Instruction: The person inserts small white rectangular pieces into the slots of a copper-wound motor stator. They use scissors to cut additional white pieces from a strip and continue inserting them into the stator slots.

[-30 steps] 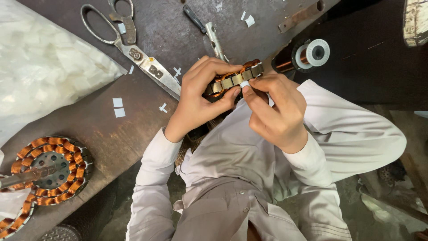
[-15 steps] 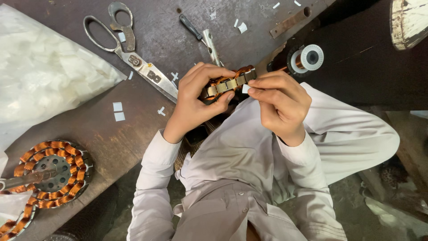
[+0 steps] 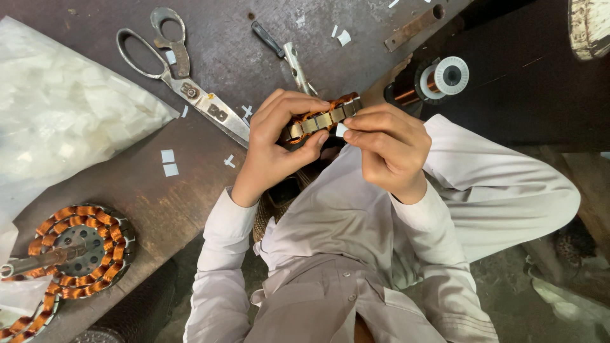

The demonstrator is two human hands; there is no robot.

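Nearest the camera, the left hand [image 3: 276, 149] was curled tight around a round copper-wound motor stator with grey steel teeth [image 3: 318, 119], held above the lap at the edge of the dark worn table [image 3: 210, 57]. The right hand [image 3: 387, 149] pinched a small white paper slip [image 3: 341, 129] between closed fingertips, touching the stator's rim. To the left lay another wound copper stator on its shaft [image 3: 79, 251], then little white paper squares [image 3: 168, 162]. Beyond them sat a large clear plastic bag of white paper pieces [image 3: 63, 108], long steel scissors [image 3: 184, 82], a dark-handled metal tool [image 3: 286, 51] and a white spool of copper wire [image 3: 438, 79].
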